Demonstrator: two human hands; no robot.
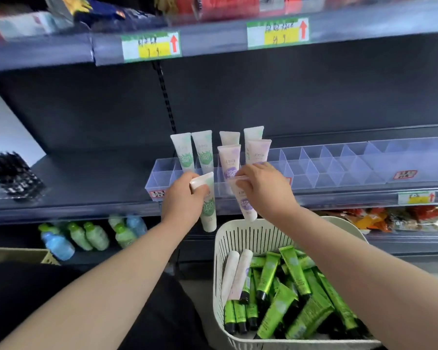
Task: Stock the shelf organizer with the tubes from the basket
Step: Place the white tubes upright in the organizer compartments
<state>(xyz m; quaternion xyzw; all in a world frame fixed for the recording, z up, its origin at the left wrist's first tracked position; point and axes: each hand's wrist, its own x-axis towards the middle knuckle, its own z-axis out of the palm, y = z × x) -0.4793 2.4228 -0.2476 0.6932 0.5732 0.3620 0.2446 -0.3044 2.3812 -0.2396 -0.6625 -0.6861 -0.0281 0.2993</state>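
My left hand [183, 198] grips a white tube with a green label [209, 210], cap end down, just in front of the clear shelf organizer [339, 170]. My right hand [263, 188] holds a white tube with a purple label [247, 205], also cap down, at the organizer's front edge. Several white tubes [229, 157] stand upright in the organizer's left compartments, green-labelled on the left, purple-labelled on the right. Below sits the white basket [238, 233], holding several bright green tubes [296, 294] and two pale tubes [235, 274].
The organizer's right compartments hold nothing. Price tags [151, 45] hang on the shelf above. Small bottles [86, 234] stand on the lower shelf at left, snack packets [390, 218] at right. A black item [13, 175] lies on the shelf's left.
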